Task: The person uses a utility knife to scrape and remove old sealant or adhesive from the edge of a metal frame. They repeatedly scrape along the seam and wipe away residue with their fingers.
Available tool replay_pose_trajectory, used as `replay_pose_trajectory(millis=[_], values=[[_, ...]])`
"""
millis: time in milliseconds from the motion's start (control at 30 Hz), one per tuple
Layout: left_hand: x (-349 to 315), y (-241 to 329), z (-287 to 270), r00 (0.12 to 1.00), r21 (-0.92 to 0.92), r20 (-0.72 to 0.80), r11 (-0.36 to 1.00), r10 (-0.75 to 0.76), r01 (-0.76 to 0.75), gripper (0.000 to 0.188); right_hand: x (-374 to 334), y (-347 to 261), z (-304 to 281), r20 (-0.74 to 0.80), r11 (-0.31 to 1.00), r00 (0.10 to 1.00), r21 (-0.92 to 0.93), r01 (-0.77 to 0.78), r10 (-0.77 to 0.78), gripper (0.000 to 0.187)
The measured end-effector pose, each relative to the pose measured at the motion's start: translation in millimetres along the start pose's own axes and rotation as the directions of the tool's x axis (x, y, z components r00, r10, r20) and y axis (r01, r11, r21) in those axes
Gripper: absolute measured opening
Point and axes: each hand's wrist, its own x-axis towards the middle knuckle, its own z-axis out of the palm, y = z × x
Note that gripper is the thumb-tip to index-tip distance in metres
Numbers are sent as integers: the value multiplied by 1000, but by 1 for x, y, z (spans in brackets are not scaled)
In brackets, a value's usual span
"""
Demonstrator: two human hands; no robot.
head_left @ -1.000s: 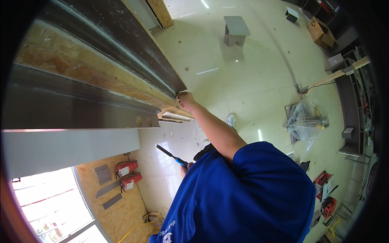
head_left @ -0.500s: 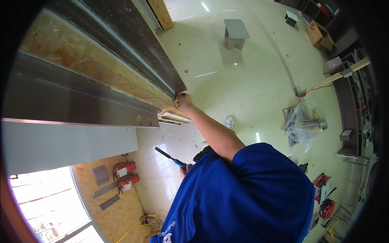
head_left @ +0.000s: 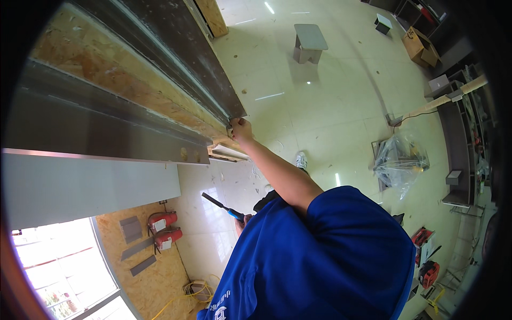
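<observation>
Pale glossy floor tiles [head_left: 341,106] carry a grey stool [head_left: 311,37]. Outstretched, the right hand [head_left: 241,130] is curled at the end of a dark-brown panel [head_left: 193,58], beside oriented strand board [head_left: 133,85]; whether its grip is clamped there, I cannot tell. The left hand [head_left: 240,225], partly hidden by the blue shirt [head_left: 320,256], has its grip wrapped around a blue-handled tool [head_left: 233,213] with a long dark bar.

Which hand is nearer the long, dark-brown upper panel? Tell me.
Right. The right hand is at the end of the panel; the left hand is well away, beside the blue shirt.
</observation>
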Motion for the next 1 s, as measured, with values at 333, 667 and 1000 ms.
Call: replay_pose_trajectory(millis=[333, 667, 1000], values=[[9, -8, -2, 998, -70, 31, 996, 61, -59, 19, 25, 19, -8, 62, 964, 985, -208, 168, -158, 17], [9, -8, -2, 998, -42, 39, 998, 58, -57, 21, -7, -13, -12, 130, 1000, 991, 11, -22, 21, 20], [1, 9, 4, 998, 95, 33, 994, 47, -50, 20, 2, 10, 1, -44, 994, 994, 0, 105, -105, 15]])
